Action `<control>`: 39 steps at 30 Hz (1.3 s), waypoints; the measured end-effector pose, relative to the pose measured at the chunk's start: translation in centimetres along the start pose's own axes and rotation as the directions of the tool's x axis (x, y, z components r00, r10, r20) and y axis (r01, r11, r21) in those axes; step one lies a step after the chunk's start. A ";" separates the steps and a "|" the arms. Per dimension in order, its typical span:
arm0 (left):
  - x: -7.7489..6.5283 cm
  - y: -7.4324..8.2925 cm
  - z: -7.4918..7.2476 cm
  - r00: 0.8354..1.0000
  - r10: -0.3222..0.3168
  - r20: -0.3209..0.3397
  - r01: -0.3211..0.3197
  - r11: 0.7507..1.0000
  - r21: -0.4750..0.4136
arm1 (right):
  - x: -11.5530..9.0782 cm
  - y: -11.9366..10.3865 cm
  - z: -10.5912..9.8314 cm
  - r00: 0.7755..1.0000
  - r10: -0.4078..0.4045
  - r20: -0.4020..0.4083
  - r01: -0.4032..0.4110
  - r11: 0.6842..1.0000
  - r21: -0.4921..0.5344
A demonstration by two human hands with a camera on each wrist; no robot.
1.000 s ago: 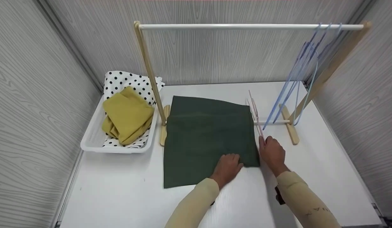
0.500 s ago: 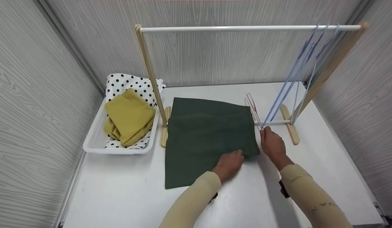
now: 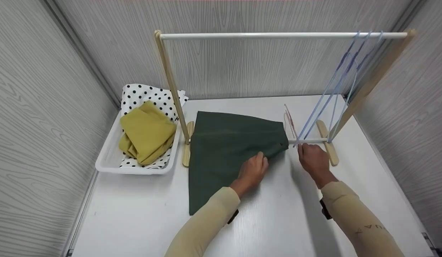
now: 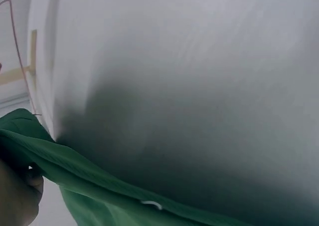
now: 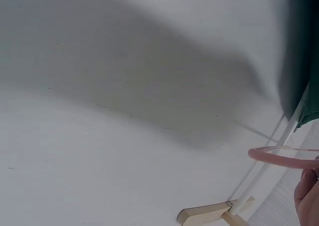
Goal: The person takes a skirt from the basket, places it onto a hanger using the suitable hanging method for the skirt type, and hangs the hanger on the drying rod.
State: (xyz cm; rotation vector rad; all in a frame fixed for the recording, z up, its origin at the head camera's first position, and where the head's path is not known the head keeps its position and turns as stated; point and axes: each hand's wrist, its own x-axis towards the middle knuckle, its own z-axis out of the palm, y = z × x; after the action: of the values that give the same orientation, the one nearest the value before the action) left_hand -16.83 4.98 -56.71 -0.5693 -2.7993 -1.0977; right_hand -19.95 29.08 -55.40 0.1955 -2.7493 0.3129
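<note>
Left hand (image 3: pixel 253 170) pinches raised edge of green cloth (image 3: pixel 229 142); right hand (image 3: pixel 314 160) grips pink hanger (image 5: pixel 284 159), apparently near corner.

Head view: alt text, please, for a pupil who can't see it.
A person's left hand grips a green cloth; the right hand holds a pink hanger. Left, a basket holds cloths; right, a rack bears blue hangers.

right hand (image 5: pixel 306 196) holds pink hanger (image 5: pixel 281 159); green cloth (image 5: pixel 314 99) right edge; wooden foot (image 5: pixel 204 214) bottom
</note>
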 end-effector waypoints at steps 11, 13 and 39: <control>1.7 -0.4 -2.9 0.952 -0.040 -0.305 -0.009 0.987 -0.160 | 1.3 -0.2 -0.8 0.994 -0.019 0.107 0.025 0.998 -0.055; 1.9 -0.3 -3.3 0.938 -0.059 -0.340 -0.013 0.978 -0.208 | 1.4 -0.4 -1.0 0.994 -0.033 0.106 0.039 0.998 -0.058; 1.4 -0.1 -3.7 0.923 0.011 -0.386 -0.095 0.975 -0.200 | 1.7 -4.2 -0.9 0.991 0.000 0.137 -0.011 0.997 0.077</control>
State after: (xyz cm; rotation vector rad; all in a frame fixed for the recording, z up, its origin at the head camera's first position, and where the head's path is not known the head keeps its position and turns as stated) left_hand -18.40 2.89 -53.71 -0.3914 -2.3357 -1.3452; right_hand -20.48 25.06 -53.16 0.2377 -2.8759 0.4231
